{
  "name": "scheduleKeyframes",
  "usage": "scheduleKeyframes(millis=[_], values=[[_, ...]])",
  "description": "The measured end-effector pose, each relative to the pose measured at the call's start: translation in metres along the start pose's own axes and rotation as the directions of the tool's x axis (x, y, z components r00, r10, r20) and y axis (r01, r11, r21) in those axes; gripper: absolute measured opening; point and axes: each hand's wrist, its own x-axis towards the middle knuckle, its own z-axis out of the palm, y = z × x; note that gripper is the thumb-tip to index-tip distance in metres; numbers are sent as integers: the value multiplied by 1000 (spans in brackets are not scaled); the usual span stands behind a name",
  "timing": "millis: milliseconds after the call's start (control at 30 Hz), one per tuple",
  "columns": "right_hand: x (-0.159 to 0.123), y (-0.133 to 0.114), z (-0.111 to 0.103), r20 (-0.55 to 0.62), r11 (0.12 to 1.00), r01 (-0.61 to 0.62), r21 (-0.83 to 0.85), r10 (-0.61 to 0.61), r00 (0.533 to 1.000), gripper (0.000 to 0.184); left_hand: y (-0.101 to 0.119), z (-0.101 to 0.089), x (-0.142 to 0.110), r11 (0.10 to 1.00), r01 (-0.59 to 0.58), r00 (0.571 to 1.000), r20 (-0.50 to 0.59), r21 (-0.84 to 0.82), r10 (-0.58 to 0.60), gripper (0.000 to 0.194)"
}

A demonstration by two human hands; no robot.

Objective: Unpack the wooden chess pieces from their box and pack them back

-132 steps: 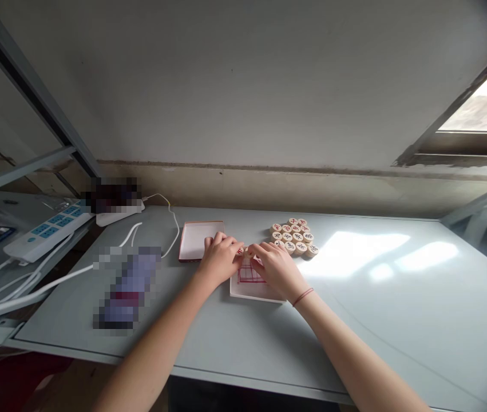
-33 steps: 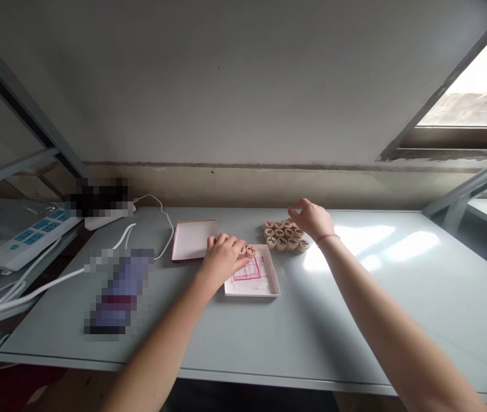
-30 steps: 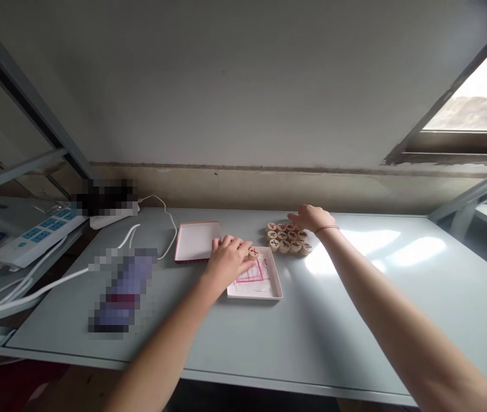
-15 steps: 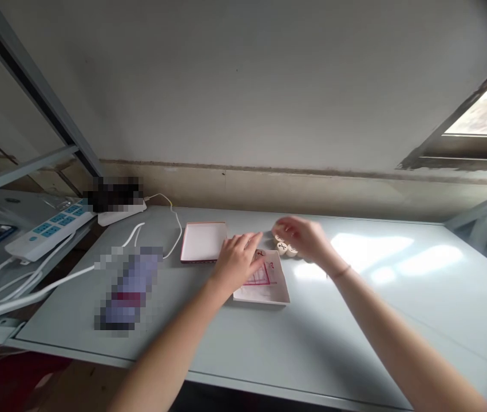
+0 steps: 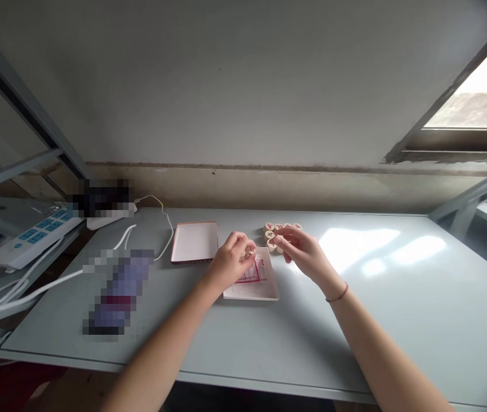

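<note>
Left hand (image 5: 230,266) curled, fingertips gripping wooden xiangqi piece (image 5: 249,250) over red-gridded white tray (image 5: 249,290); right hand (image 5: 301,252) half-closed at piece cluster (image 5: 271,233) beside tray, grip unclear.

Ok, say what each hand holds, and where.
Left hand: a round wooden xiangqi piece, pinched at the fingertips. Right hand: fingertips at the cluster of pieces; too small to tell whether it holds one.
</note>
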Motion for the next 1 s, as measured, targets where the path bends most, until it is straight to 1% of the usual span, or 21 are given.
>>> scheduleKeyframes(millis=[67,133,200,300,400,500,600,733,833,900,1000], values=[[-1,0,-1,-13,1000,-11,28,12,1000,42,1,3,1,998,-47,997,55,44,45,4],[-2,2,-1,-11,999,4,49,-3,1000,42,3,8,3,987,-102,989,116,128,87,3],[-2,5,0,2,999,29,25,-30,1000,42,4,13,4,965,-140,981,163,220,105,3],[-3,11,3,23,991,71,-111,-68,997,37,3,20,6,930,-189,970,209,316,126,12],[-5,16,8,64,950,164,-267,-152,986,27,1,18,8,915,-201,967,219,349,129,13],[-8,17,14,124,868,235,-438,-201,972,21,-2,9,7,919,-164,976,197,359,98,15],[-10,15,21,164,756,271,-596,-216,963,17,-6,-5,4,917,-99,986,165,387,36,21],[-10,13,26,212,639,296,-710,-208,955,11,-13,-21,-1,897,-5,984,160,442,-74,25],[-8,13,29,216,580,306,-755,-221,951,12,-17,-27,-3,886,64,976,156,460,-152,25],[-8,14,30,202,552,294,-780,-222,954,13,-18,-29,-3,882,90,969,165,462,-185,23],[-9,15,31,178,545,264,-796,-207,962,12,-18,-31,-3,873,106,958,186,475,-218,19]])
